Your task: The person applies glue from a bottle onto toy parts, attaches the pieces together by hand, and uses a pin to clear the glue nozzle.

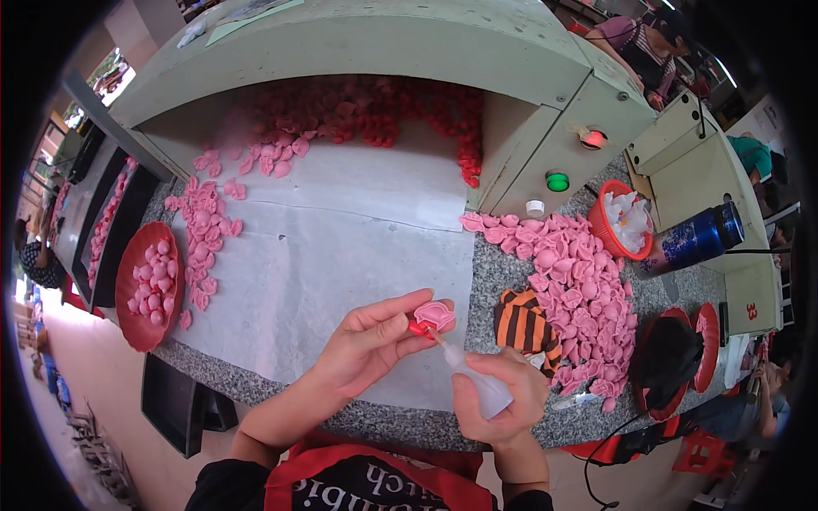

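Observation:
My left hand (362,341) is closed above the front of the white sheet. Between its fingertips is a pink petal-shaped piece (435,315) with a small red piece (418,328) beside it. My right hand (521,393) grips a translucent white squeeze bottle (487,388), tilted so that its thin nozzle points up and left. The nozzle's tip meets the underside of the pieces, or comes very near; I cannot tell which. To the right of this bottle lies an orange-and-black striped cloth (521,322).
Pink pieces heap on the right (579,294) and trail along the left (204,226). Red pieces (379,129) lie inside the pale green cabinet (383,51). A red dish (128,328) holds pink balls. A red basket (607,228) and blue tumbler (688,241) stand right. Other people work nearby.

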A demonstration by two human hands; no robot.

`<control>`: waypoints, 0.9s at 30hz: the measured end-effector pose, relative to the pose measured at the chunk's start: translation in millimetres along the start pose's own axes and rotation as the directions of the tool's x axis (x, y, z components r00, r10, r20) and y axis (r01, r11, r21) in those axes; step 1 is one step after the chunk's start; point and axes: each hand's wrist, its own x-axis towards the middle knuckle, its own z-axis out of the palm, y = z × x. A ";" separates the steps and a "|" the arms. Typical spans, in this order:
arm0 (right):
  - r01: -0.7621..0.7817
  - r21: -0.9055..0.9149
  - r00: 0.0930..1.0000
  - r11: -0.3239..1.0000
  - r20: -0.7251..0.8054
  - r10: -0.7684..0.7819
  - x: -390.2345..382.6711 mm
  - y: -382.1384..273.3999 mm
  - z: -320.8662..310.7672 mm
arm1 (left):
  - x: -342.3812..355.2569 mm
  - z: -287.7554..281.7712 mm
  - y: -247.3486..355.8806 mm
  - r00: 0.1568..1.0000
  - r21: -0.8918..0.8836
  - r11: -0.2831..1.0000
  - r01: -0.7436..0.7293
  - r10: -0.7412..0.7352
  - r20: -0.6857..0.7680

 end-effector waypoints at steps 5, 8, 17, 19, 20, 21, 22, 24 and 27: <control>-0.003 0.002 1.000 1.000 0.014 0.003 0.6 -0.6 -1.9 | 0.1 2.1 0.3 1.000 0.016 1.000 0.002 -0.002 -0.010; -0.006 0.001 1.000 1.000 0.007 0.006 0.2 -0.6 -1.5 | -0.2 0.7 -0.8 1.000 0.012 1.000 -0.001 0.001 -0.004; 0.001 -0.015 1.000 1.000 0.013 0.000 0.4 -0.1 -1.2 | 0.5 2.5 1.2 1.000 0.000 1.000 0.020 -0.020 -0.003; 0.006 -0.008 1.000 1.000 0.012 -0.006 0.7 0.2 -0.7 | 0.4 1.6 0.8 1.000 0.002 1.000 0.021 -0.021 -0.007; 0.012 -0.006 1.000 1.000 0.002 -0.012 0.7 0.3 -0.1 | 0.2 1.3 0.6 1.000 0.005 1.000 0.024 -0.024 -0.011; 0.017 -0.006 1.000 1.000 -0.008 -0.017 0.7 0.0 0.0 | 0.1 1.6 0.5 1.000 0.005 1.000 0.024 -0.024 -0.011; 0.017 -0.006 1.000 1.000 -0.009 -0.017 0.8 -0.3 -0.5 | 0.0 2.1 0.4 1.000 0.002 1.000 0.027 -0.027 -0.010; 0.016 -0.008 1.000 1.000 -0.010 -0.016 0.9 -1.0 -1.5 | 0.0 3.1 0.4 0.999 -0.001 0.999 0.032 -0.032 -0.009; 0.018 -0.013 1.000 1.000 -0.010 -0.018 -0.9 0.1 -0.7 | 0.0 4.0 0.6 1.000 -0.011 1.000 0.029 -0.029 -0.008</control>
